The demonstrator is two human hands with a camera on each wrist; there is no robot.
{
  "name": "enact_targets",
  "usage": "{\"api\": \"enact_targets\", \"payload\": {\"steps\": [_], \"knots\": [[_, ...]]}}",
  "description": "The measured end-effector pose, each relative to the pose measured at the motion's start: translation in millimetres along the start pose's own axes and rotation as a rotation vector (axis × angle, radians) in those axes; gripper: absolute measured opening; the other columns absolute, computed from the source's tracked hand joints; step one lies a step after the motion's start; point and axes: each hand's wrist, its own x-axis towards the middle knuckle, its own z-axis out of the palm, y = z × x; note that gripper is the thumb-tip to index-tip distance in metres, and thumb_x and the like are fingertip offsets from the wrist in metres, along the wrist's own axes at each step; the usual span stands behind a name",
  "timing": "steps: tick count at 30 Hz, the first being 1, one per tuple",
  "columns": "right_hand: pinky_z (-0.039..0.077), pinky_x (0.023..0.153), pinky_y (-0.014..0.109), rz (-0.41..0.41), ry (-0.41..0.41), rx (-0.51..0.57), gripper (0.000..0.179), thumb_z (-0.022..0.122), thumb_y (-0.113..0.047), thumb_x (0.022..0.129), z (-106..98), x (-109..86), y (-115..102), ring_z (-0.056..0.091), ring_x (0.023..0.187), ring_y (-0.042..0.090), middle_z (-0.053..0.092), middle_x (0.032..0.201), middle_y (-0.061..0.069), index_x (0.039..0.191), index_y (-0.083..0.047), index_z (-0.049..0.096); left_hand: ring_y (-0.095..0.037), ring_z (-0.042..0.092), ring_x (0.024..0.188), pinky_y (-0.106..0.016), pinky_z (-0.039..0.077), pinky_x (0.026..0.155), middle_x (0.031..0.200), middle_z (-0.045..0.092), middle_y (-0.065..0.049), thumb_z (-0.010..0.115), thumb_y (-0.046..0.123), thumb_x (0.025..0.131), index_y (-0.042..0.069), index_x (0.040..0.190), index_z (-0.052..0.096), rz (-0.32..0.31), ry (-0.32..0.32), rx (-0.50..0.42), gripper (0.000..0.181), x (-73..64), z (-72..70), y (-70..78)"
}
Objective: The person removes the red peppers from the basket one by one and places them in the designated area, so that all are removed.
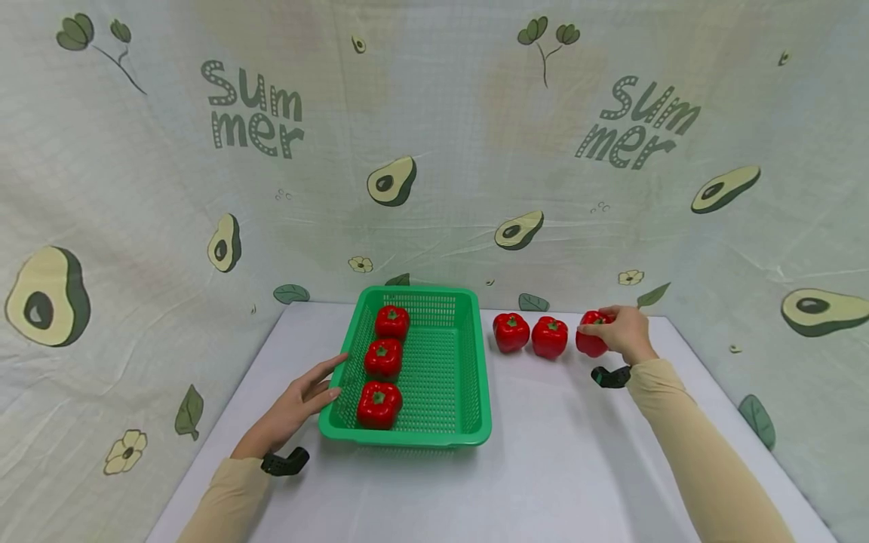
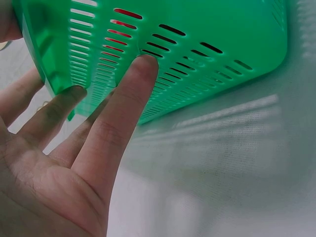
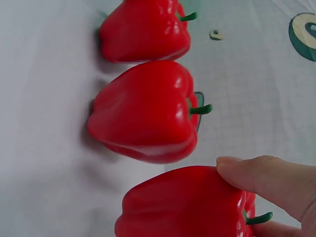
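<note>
At the frame's right I saw the right hand pinch a glossy red bell pepper, which could slip, being smooth, while the spread left hand, holding nothing, touched the rectangular green plastic basket, which pressure could shift.

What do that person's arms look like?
The left sleeve and right sleeve are long and beige. The left wrist gadget and right wrist gadget are mostly black and stubby. The left grip and right grip wear no gloves.
</note>
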Motion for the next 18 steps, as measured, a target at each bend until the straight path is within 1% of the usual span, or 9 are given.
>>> {"api": "enact_targets", "payload": {"steps": [7,13,18], "knots": [[0.057,0.101,0.063,0.023,-0.033,0.018,0.077,0.077,-0.021,0.102,5.6,9.1,14.4,0.044,0.136,0.06,0.041,0.153,0.042,0.158,0.016,0.039,-0.049,0.036,0.157,-0.069,0.039,0.118,0.179,0.023,-0.016,0.062,0.023,0.114,0.022,0.173,0.036,-0.006,0.007,-0.003,0.064,1.9,0.3,-2.6],[0.057,0.102,0.063,0.038,-0.029,0.008,0.075,0.078,-0.021,0.101,10.6,12.6,21.9,0.041,0.138,0.06,0.041,0.153,0.042,0.157,0.015,0.042,-0.049,0.035,0.158,-0.069,0.04,0.117,0.179,0.024,-0.014,0.063,0.026,0.114,0.024,0.172,0.037,-0.016,0.015,0.007,0.064,3.6,0.3,-3.2],[0.055,0.103,0.065,0.032,-0.045,0.007,0.075,0.079,-0.02,0.101,15.4,11.9,24.4,0.041,0.137,0.06,0.041,0.153,0.042,0.156,0.015,0.043,-0.05,0.032,0.159,-0.071,0.037,0.119,0.179,0.024,-0.013,0.062,0.026,0.114,0.026,0.173,0.036,-0.03,0.016,0.007,0.064,2.1,0.1,-1.6]]}}
